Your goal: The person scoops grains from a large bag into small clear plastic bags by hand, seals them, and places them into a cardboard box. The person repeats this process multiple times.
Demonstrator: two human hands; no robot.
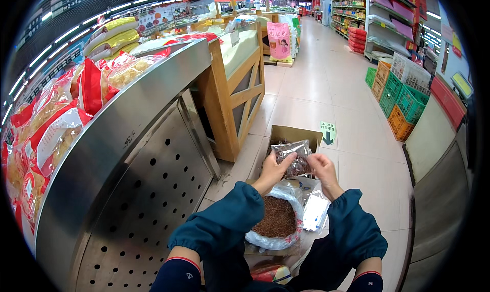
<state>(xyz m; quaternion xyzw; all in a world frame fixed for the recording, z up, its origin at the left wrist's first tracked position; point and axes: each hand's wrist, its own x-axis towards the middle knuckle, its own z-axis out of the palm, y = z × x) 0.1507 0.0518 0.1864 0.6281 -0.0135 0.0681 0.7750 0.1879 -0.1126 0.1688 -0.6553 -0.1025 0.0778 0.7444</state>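
A clear plastic bag [294, 150] with dark reddish-brown contents is held up between both hands. My left hand [276, 169] grips its left side, thumb across the front. The fingers of my right hand [322, 168] pinch its right edge. Behind and below the bag stands an open cardboard box [296, 132] with more dark packed goods inside. Nearer to me, a large plastic-lined container holds small reddish-brown grains [276, 217]. To its right lies a stack of white and clear plastic packets [315, 211].
A steel display counter [153, 75] heaped with red-and-clear food bags [57, 127] runs along the left, a wooden bin [245, 96] beyond it. Stacked plastic crates [402, 96] stand at the right. A green floor sign [328, 133] lies past the box. A red-and-yellow package [271, 273] is between the legs.
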